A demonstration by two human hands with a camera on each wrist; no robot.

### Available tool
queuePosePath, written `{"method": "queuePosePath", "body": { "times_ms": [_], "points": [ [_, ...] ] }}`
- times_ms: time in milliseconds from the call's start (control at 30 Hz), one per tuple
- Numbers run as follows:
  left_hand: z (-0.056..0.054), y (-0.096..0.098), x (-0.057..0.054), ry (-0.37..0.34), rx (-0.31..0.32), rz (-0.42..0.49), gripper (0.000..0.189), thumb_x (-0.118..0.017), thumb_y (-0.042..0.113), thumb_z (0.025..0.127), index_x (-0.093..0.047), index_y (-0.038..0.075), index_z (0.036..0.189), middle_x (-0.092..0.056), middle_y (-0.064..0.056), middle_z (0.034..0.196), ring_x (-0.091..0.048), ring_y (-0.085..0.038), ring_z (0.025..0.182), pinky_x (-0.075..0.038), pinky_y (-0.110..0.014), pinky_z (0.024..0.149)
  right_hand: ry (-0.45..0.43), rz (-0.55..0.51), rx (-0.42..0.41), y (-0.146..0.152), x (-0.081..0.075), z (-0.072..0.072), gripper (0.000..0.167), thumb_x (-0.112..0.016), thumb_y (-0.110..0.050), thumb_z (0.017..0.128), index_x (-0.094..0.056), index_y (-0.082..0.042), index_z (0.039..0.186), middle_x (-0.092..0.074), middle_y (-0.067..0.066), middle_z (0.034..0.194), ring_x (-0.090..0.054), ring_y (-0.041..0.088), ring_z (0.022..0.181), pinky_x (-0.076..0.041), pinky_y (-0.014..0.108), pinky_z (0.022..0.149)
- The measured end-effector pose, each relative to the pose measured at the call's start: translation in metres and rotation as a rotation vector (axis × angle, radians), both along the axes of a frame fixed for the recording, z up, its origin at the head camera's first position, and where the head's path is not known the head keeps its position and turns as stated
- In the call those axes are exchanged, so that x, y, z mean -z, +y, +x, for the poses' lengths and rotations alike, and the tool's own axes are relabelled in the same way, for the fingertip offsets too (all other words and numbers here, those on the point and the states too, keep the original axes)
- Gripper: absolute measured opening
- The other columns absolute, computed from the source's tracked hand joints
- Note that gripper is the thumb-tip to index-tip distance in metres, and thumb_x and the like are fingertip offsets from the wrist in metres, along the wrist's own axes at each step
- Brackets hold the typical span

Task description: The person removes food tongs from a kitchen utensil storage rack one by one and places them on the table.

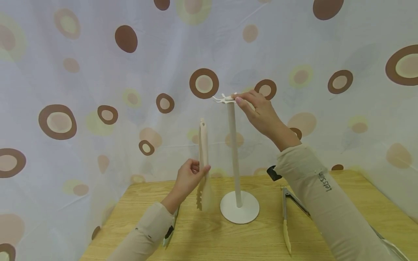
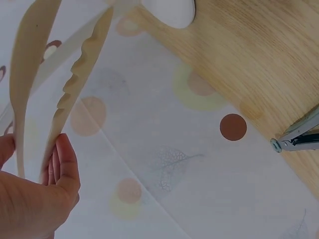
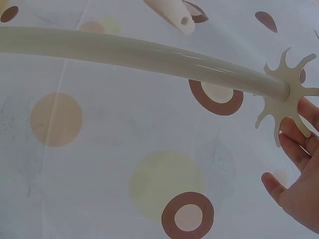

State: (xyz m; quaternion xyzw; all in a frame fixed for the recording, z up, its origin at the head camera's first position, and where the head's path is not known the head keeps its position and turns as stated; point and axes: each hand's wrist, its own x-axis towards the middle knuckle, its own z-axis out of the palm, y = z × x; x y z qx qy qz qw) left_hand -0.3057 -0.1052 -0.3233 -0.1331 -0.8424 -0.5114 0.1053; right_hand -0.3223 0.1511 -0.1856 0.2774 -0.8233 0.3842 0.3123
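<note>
Pale beige tongs (image 1: 203, 145) with scalloped edges hang upright in my left hand (image 1: 189, 177), handle end up, jaws down and slightly apart. The left thumb and fingers grip them around the middle, as the left wrist view also shows. To the right of the tongs rises a white utensil stand (image 1: 233, 156) with a round base (image 1: 240, 212) on the table. My right hand (image 1: 261, 112) is at its top, thumb and fingers pinching the ring of curved hooks (image 3: 286, 99). In the right wrist view, fingertips reach in among the hooks.
Another pair of tongs (image 1: 285, 214) with grey handles and yellowish tips lies on the wooden table (image 1: 261, 239), right of the base. A further utensil (image 1: 169, 232) lies partly under my left forearm, another (image 1: 388, 244) beside my right sleeve. A dotted curtain (image 1: 209, 47) hangs behind.
</note>
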Motion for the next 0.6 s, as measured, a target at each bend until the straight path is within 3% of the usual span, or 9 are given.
{"method": "queuePosePath", "body": {
  "times_ms": [600],
  "points": [
    [0.000,-0.005,0.021,-0.072,-0.001,-0.202,0.039,-0.070,0.029,0.089,-0.055,-0.005,0.101,-0.058,-0.009,0.082,-0.055,-0.018,0.071,-0.049,-0.032,0.062,-0.011,-0.001,0.003,0.000,0.000,0.001,0.041,-0.042,-0.036,0.102,-0.060,-0.010,0.129,-0.055,0.010,0.127,-0.046,0.028,0.120,-0.035,0.051,0.100]
  ]
}}
